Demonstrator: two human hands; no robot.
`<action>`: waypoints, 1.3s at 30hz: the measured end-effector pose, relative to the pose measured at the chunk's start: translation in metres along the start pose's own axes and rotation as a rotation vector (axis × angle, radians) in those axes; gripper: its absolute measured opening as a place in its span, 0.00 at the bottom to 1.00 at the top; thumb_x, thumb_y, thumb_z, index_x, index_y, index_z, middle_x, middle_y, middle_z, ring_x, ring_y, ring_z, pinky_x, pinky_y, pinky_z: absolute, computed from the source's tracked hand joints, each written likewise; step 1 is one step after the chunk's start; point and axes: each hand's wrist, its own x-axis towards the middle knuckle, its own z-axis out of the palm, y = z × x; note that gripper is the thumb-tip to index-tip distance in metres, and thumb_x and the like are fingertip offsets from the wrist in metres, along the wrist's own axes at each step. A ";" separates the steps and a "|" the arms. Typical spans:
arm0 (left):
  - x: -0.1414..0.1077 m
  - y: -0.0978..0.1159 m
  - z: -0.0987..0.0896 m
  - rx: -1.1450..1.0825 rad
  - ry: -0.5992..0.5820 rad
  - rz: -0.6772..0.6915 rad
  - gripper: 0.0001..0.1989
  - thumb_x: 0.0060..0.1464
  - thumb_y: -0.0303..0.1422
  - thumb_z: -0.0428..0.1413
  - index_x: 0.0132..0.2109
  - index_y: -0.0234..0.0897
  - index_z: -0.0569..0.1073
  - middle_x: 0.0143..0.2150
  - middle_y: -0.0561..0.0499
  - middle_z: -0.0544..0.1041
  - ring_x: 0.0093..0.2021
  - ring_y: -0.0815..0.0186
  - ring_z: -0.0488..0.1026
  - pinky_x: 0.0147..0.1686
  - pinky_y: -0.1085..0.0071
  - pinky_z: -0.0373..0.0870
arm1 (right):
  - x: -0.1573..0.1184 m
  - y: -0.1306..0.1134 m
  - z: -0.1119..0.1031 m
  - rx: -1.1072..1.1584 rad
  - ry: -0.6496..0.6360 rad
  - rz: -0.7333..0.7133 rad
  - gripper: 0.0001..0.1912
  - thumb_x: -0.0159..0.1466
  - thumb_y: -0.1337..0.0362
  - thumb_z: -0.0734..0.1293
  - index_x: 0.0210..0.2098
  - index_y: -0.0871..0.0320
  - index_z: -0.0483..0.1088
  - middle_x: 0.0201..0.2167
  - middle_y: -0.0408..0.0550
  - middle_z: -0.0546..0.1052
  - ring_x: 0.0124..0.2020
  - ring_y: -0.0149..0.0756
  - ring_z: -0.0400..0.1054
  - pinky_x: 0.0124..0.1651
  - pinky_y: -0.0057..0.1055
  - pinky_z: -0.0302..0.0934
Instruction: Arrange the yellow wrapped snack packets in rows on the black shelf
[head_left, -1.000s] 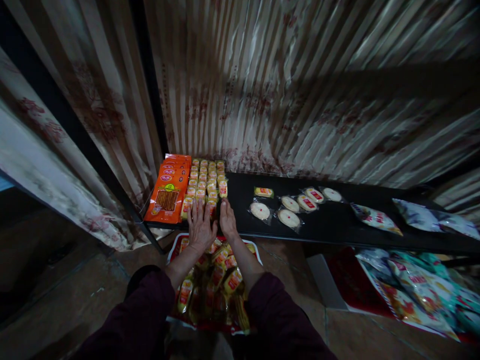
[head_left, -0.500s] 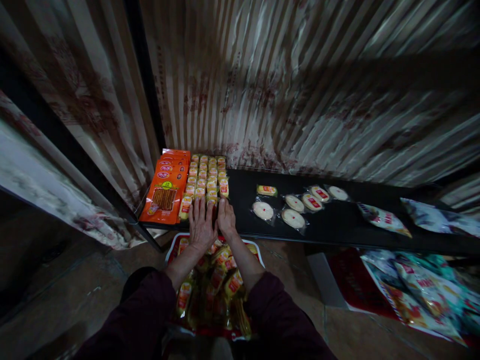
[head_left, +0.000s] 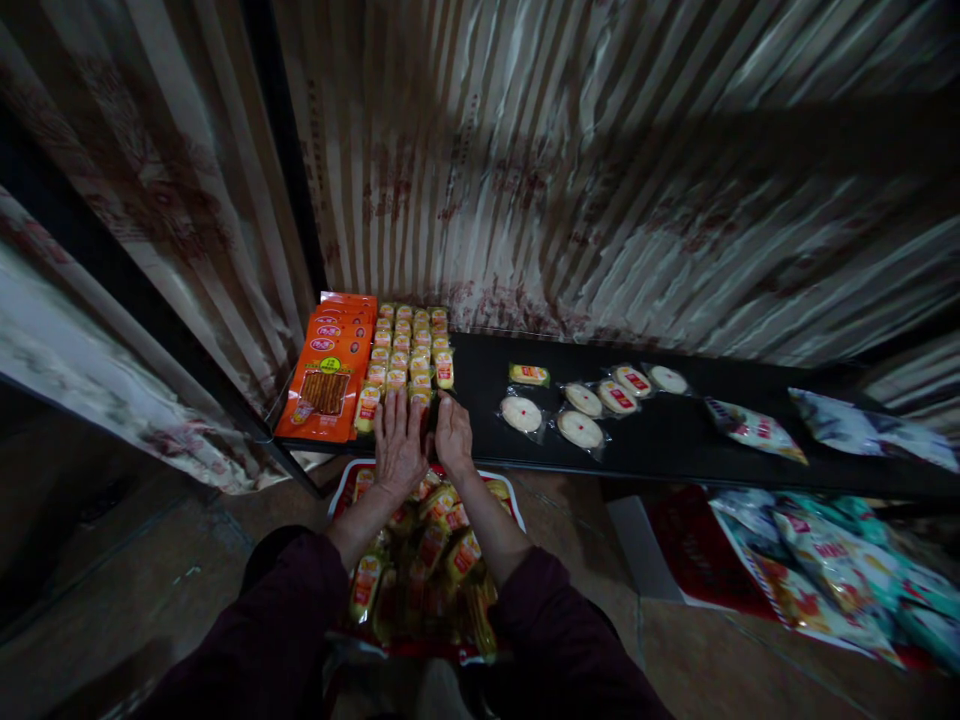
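Note:
My left hand [head_left: 401,440] lies palm down with its fingers stretched forward over the front of a block of small yellow wrapped cakes [head_left: 401,340] on the black shelf. Beside it, my right hand [head_left: 454,437] rests at the block's front right corner, its fingers bent and pressed together; whatever is under them is hidden. The cakes stand in several close rows, with red and white labels. Below both wrists sits a red tray with a white rim [head_left: 517,508], filled with more loose yellow packets [head_left: 431,548].
Orange snack bags [head_left: 324,385] overlap left of the cakes. To the right on the shelf [head_left: 487,400] lie a single yellow packet [head_left: 529,374], several round wrapped cakes [head_left: 581,430] and foil bags [head_left: 757,428]. A red and white box [head_left: 697,550] holds bags below. A dark post [head_left: 285,140] stands left.
The view has shifted slightly, so the shelf goods sit a little further left and up. Both hands stay in nearly the same place at the front of the cakes.

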 end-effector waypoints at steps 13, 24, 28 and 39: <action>-0.079 0.036 -0.026 -0.166 -0.079 0.168 0.29 0.55 0.28 0.46 0.64 0.30 0.55 0.67 0.38 0.56 0.70 0.55 0.39 0.64 0.50 0.48 | -0.090 -0.010 -0.035 0.170 0.089 0.069 0.30 0.69 0.51 0.46 0.49 0.63 0.70 0.49 0.57 0.74 0.52 0.39 0.66 0.58 0.41 0.56; -0.148 0.037 -0.017 -0.140 -0.562 -0.093 0.34 0.48 0.23 0.48 0.64 0.23 0.55 0.68 0.35 0.52 0.70 0.50 0.39 0.65 0.49 0.48 | -0.170 0.019 -0.036 0.153 0.008 0.372 0.33 0.67 0.48 0.46 0.48 0.62 0.72 0.52 0.58 0.74 0.56 0.43 0.65 0.61 0.43 0.53; -0.155 0.037 -0.018 -0.120 -0.667 -0.100 0.35 0.46 0.22 0.48 0.64 0.24 0.57 0.66 0.33 0.57 0.69 0.51 0.46 0.64 0.51 0.51 | -0.191 0.034 -0.029 0.077 -0.038 0.412 0.33 0.66 0.48 0.46 0.47 0.64 0.72 0.51 0.62 0.73 0.57 0.47 0.64 0.62 0.47 0.52; -0.132 0.049 0.006 -0.140 -0.594 -0.252 0.24 0.59 0.26 0.41 0.61 0.32 0.61 0.61 0.37 0.66 0.65 0.58 0.57 0.62 0.52 0.53 | -0.186 0.061 -0.015 0.141 -0.033 0.409 0.22 0.62 0.54 0.57 0.48 0.59 0.71 0.51 0.56 0.73 0.59 0.44 0.61 0.63 0.47 0.49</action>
